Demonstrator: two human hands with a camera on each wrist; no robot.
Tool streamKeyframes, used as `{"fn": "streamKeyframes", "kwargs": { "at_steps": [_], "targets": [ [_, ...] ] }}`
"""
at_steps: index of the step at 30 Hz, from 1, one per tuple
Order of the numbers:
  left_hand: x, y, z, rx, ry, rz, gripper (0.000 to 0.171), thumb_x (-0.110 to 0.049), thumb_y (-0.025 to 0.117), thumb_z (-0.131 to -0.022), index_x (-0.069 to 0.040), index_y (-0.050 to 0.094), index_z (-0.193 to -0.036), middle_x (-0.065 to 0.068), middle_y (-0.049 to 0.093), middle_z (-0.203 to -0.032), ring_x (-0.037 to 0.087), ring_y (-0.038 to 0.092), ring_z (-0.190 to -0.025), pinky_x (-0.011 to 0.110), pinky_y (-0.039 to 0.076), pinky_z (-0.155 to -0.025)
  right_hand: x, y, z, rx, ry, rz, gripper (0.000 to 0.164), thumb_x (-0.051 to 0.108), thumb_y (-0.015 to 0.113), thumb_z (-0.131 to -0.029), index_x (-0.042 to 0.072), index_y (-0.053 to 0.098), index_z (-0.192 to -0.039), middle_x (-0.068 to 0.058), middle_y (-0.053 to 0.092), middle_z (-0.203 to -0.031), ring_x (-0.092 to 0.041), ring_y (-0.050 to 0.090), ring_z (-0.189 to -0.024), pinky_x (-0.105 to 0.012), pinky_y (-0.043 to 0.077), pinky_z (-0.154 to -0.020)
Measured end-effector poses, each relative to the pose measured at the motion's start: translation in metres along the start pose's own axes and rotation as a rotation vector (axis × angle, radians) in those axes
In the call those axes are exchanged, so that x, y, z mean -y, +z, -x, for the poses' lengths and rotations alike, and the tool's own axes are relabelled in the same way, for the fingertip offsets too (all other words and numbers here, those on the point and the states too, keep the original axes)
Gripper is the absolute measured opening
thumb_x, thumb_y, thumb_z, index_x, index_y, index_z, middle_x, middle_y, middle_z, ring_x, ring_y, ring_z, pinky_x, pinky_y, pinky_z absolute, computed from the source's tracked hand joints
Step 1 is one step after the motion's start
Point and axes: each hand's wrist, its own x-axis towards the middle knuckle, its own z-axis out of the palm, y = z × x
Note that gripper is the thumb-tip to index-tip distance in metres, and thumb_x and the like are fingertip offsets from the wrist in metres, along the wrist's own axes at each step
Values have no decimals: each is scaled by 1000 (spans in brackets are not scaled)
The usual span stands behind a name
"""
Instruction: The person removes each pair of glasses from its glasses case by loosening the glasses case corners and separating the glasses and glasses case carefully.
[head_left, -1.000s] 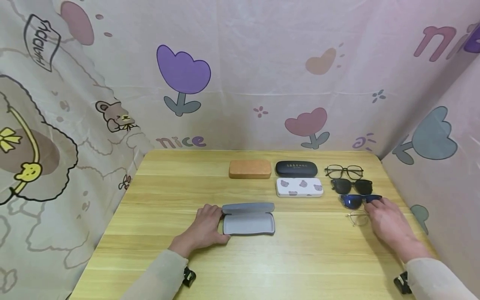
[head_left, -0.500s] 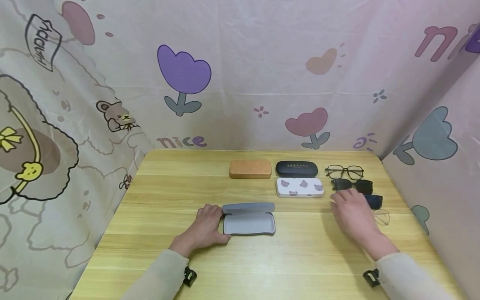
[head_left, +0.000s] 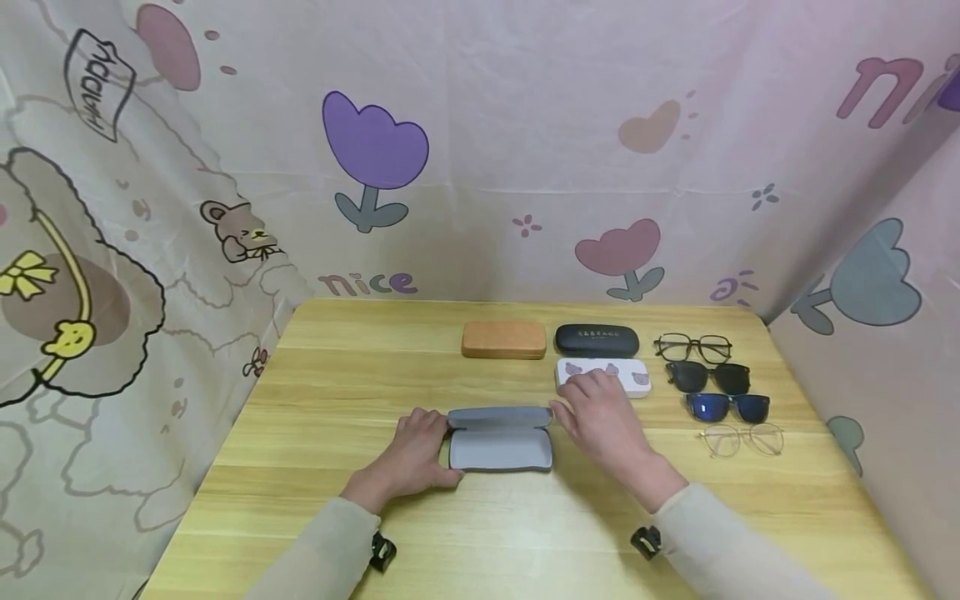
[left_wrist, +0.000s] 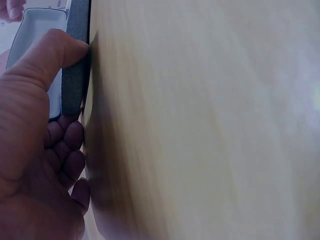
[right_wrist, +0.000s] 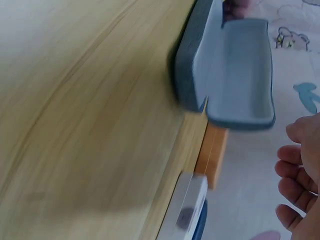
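Observation:
An open grey glasses case (head_left: 501, 452) lies near the middle of the table, its pale lining facing up and its lid raised at the back. My left hand (head_left: 412, 457) grips its left end, and in the left wrist view the thumb presses the case's front edge. My right hand (head_left: 606, 421) hovers just right of the case, fingers loosely curled and holding nothing. In the right wrist view a small gap separates those fingers from the case. Behind this hand, a white bear-print glasses case (head_left: 637, 385) is partly covered.
Along the back stand a tan glasses case (head_left: 503, 340) and a black one (head_left: 597, 340). On the right lie black-framed glasses (head_left: 693, 347), dark sunglasses (head_left: 709, 377), blue sunglasses (head_left: 711, 407) and thin-rimmed glasses (head_left: 722, 440). Printed curtains (head_left: 480, 167) border the table.
My right hand has moved left, from the row of glasses to beside the grey case. The thin-rimmed glasses are now fully uncovered. My left hand keeps its hold on the case.

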Motion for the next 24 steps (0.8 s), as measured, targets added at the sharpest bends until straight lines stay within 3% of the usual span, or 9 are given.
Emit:
{"fn": "streamKeyframes", "kwargs": {
  "at_steps": [13, 24],
  "targets": [
    [0, 2, -1, -11, 2, -9, 76, -47, 85, -76, 1, 60, -131, 6, 63, -122, 28, 48, -118, 50, 36, -105, 24, 11, -8, 119, 60, 6, 27, 38, 79, -95, 11, 75, -95, -1, 74, -96, -25, 62, -96, -41, 48, -81],
    [-1, 1, 1, -14, 2, 1, 79, -46, 84, -77, 2, 59, -134, 7, 63, -123, 30, 47, -119, 50, 36, -105, 31, 14, -7, 85, 87, 17, 32, 39, 84, -89, 15, 65, -78, 3, 68, -80, -22, 53, -81, -39, 40, -73]
  ]
}}
